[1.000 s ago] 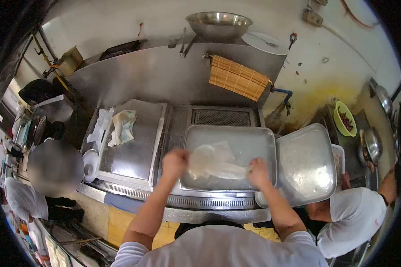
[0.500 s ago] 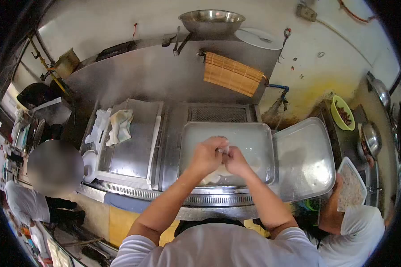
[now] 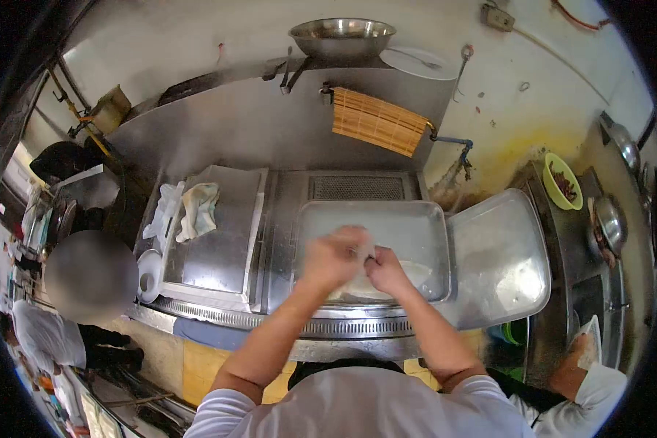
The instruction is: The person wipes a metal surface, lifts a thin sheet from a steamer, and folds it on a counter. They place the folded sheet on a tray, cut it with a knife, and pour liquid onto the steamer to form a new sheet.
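Note:
My left hand (image 3: 334, 255) is blurred by motion, with its fingers curled in over the tray. Close beside it on the right, my right hand (image 3: 387, 271) is closed, thumb and fingers pinched together. A small pale scrap with a dark spot shows between the two hands, too smeared to name. Below them is a rectangular clear-walled tray (image 3: 446, 252) of cloudy whitish liquid. A pale, smooth piece (image 3: 414, 271) lies in the liquid behind my right hand, and more pale matter shows under my wrists.
A large lid-like tray (image 3: 498, 255) leans at the right. A cloth (image 3: 198, 212) lies on the steel cover at left. A bamboo mat (image 3: 379, 120) hangs behind. At lower right, a co-worker's arm (image 3: 568, 376) holds a white tray (image 3: 591, 343); another person (image 3: 47, 332) stands left.
My left hand has shifted slightly left and blurred, and the gap between my hands has widened a little. The co-worker's white tray at right has moved down and outward.

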Demonstrator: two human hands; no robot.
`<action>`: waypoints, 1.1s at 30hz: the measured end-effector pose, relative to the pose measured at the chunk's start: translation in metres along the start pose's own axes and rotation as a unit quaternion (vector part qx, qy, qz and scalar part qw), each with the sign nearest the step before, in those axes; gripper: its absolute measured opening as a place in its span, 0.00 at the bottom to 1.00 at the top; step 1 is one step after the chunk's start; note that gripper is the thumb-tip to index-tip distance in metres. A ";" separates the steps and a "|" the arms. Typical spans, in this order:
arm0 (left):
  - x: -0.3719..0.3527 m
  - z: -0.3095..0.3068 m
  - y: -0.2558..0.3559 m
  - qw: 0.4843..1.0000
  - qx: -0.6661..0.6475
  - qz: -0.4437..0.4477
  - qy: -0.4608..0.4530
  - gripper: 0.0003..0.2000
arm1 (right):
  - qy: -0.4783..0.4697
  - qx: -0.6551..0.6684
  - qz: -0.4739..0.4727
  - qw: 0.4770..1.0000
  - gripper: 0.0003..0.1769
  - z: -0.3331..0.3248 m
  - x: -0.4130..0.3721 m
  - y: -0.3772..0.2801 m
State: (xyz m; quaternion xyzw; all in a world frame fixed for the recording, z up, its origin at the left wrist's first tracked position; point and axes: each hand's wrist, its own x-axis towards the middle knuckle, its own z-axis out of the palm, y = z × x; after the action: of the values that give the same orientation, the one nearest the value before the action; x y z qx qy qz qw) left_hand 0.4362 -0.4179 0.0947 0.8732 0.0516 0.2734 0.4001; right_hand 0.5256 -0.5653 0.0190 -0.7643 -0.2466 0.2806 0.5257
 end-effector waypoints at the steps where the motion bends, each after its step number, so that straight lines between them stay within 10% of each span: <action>1: 0.004 -0.023 -0.008 0.999 -0.018 0.003 0.048 0.17 | 0.043 -0.124 -0.049 0.990 0.18 -0.011 0.011 0.051; 3: 0.015 -0.069 -0.018 0.993 -0.011 -0.016 0.112 0.18 | 0.186 -0.220 -0.079 0.954 0.16 -0.050 0.021 0.157; 5: 0.006 -0.064 -0.033 0.991 -0.010 -0.060 0.116 0.18 | 0.068 -0.317 0.062 0.944 0.18 -0.093 0.009 0.136; 8: -0.015 -0.016 -0.050 0.996 0.011 -0.038 0.074 0.19 | 0.105 -0.305 -0.123 0.938 0.19 -0.068 0.003 0.084; 10: -0.014 0.009 -0.022 1.000 0.002 -0.021 0.016 0.18 | 0.093 -0.148 -0.188 0.967 0.20 -0.025 -0.003 -0.001; 13: -0.003 0.002 0.007 1.000 -0.014 -0.001 -0.010 0.19 | -0.031 0.015 -0.007 0.999 0.19 -0.003 0.008 -0.001; 15: 0.004 -0.047 0.003 0.995 -0.069 -0.056 0.046 0.19 | 0.127 -0.128 -0.054 0.982 0.14 -0.016 0.014 0.073; 16: 0.007 -0.067 -0.018 0.992 -0.007 0.022 0.123 0.19 | 0.114 -0.207 -0.023 0.971 0.13 -0.041 0.011 0.101; 22: -0.034 -0.074 -0.138 0.956 0.042 -0.185 0.222 0.06 | 0.180 -0.376 -0.079 0.905 0.13 -0.131 -0.027 0.143; 25: -0.065 -0.054 -0.208 0.912 0.204 -0.344 0.089 0.12 | 0.198 -0.325 0.021 0.925 0.11 -0.142 -0.030 0.098; 30: -0.052 0.012 -0.154 0.971 0.179 -0.158 -0.034 0.25 | 0.109 -0.177 -0.008 0.978 0.14 -0.111 -0.022 0.023; 33: -0.019 0.041 -0.036 0.974 -0.081 -0.073 -0.197 0.25 | 0.004 -0.161 -0.070 0.984 0.10 -0.080 -0.029 -0.051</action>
State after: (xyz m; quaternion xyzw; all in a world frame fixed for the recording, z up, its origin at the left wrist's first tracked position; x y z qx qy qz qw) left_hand 0.4460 -0.4266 0.0387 0.8683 0.0126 0.0691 0.4910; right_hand 0.5554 -0.6214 0.0954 -0.8206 -0.3397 0.1966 0.4154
